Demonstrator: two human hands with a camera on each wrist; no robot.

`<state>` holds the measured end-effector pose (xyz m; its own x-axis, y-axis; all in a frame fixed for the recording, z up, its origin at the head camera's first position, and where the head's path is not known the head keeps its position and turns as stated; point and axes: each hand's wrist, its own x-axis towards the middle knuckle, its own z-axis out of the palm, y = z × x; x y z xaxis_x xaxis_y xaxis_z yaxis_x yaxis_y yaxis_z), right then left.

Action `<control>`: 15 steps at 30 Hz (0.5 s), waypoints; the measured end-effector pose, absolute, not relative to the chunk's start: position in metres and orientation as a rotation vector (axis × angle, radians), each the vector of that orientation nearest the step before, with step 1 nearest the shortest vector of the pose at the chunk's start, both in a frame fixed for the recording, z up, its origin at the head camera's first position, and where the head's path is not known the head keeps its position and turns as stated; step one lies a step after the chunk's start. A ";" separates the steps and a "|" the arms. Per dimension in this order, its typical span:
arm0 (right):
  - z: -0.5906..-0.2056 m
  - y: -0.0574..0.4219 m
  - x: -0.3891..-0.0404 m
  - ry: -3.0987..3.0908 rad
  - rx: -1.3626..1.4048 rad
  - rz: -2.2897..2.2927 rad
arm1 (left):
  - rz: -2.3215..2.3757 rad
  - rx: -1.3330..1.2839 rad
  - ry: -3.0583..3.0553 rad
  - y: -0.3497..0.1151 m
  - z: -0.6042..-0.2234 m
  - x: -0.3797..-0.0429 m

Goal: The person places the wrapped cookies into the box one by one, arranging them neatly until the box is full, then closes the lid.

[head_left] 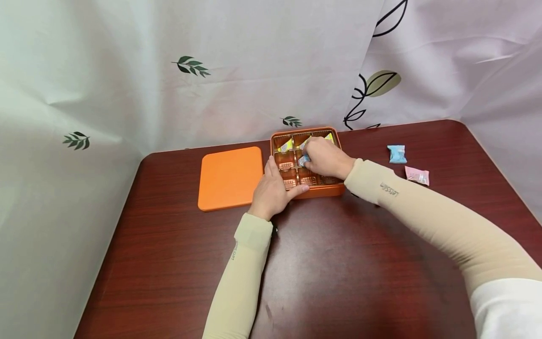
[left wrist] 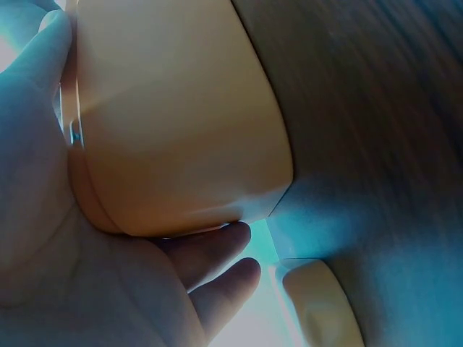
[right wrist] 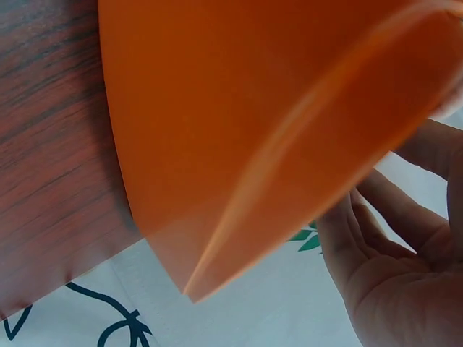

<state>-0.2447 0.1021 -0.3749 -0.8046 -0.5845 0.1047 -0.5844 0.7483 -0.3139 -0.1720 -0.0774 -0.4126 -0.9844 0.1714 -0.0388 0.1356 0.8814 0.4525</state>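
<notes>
1. Left hand (head_left: 271, 192): thumb and fingers spread, touching orange box (head_left: 323, 191) at its 8 o'clock.
2. Right hand (head_left: 327, 157): pinching blue packet (head_left: 302, 161) at box's centre compartment.
3. Box at table's (head_left: 338, 263) 12 o'clock; orange lid (head_left: 230, 179) at box's 9 o'clock.

Beige left arm sleeve (head_left: 239, 285), matching right arm sleeve (head_left: 440, 223), dark "LetsSlim" lettering (head_left: 389, 189), white fabric (head_left: 510, 306) on right upper arm
</notes>
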 end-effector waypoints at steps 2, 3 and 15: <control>-0.375 0.101 -0.245 2.930 -0.978 -0.517 | 0.704 0.242 2.969 -0.077 -0.413 -0.172; -0.375 0.101 -0.245 2.928 -0.975 -0.513 | 0.703 0.243 2.968 -0.077 -0.413 -0.172; -0.377 0.103 -0.245 2.906 -0.997 -0.521 | 0.698 0.236 2.965 -0.078 -0.413 -0.171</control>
<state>-0.2453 0.1034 -0.3773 -0.7948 -0.6012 0.0832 -0.5927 0.7393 -0.3197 -0.1715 -0.0781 -0.4127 -0.9843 0.1696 -0.0487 0.1300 0.8838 0.4493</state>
